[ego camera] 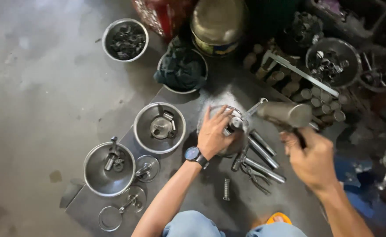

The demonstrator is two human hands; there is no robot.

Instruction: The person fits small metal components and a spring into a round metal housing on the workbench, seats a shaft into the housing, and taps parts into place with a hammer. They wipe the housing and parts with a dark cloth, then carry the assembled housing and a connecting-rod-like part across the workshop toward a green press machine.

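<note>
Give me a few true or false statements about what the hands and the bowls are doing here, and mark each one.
1. The right hand holds a hammer in a closed grip. True.
2. The left hand rests on a metal part on the steel plate. True.
3. The left wrist is bare. False: it wears a wristwatch.
4. The bowl at top left is empty. False: it holds many small dark metal pieces.
5. A dark cloth fills one bowl. True.
</note>
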